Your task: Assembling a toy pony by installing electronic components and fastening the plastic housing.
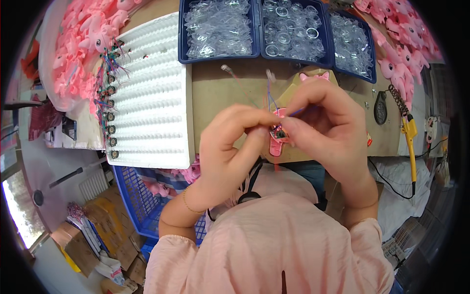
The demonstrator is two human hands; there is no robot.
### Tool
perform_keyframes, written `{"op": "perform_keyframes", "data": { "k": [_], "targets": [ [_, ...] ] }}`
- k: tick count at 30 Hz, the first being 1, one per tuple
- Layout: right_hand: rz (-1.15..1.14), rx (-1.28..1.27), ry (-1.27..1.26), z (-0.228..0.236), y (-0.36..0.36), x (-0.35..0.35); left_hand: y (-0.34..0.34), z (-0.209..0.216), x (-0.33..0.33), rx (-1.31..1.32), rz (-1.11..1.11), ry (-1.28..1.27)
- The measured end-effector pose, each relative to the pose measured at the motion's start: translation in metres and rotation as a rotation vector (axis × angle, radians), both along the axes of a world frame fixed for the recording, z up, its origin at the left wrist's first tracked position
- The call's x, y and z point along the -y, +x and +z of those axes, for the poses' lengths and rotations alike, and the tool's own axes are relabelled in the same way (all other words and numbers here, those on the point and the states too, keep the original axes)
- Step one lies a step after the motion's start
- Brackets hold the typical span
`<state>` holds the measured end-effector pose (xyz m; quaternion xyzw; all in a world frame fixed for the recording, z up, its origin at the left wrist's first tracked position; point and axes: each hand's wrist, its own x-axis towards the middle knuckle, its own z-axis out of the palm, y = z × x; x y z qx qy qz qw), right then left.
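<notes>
A blue wire (pixel 296 112) is apparently being arranged, pinched in the closed fingers of the right hand (pixel 327 128); the left hand's (pixel 229 139) grip can't be told; beneath them, the pink shell (pixel 275 148) should be kept steady.

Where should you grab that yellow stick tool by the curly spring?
Probably by its slim yellow handle, reaching from the near side with the right hand, the closer one. That part sticks out toward you; the far end points at the curly spring. Mind the black cord trailing below.
</notes>
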<state>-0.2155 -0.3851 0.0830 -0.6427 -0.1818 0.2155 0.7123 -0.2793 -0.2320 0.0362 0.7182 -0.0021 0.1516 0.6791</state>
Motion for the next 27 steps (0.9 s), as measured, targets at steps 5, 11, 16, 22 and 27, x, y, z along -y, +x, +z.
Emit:
{"op": "perform_keyframes", "data": {
  "k": [5, 11, 16, 22, 27],
  "targets": [
    [0.201, 0.145, -0.191, 0.016, 0.016, -0.006, 0.006, 0.022, -0.019, -0.311, -0.338, -0.371],
    [-0.034, 0.260, -0.196, 0.013, 0.000, 0.027, 0.003, 0.013, -0.038, -0.412, -0.574, -0.575],
    [0.032, 0.791, -0.607, -0.002, -0.019, 0.023, -0.005, 0.019, -0.019, -0.520, -0.295, -0.646],
    [0.162, 0.616, -0.350, -0.026, -0.009, 0.008, -0.019, 0.001, -0.025, -0.251, -0.088, 0.006],
    [-0.041, -0.261, -0.031, -0.029, -0.035, 0.004, -0.017, -0.009, 0.002, -0.002, 0.106, -0.159]
  ]
}}
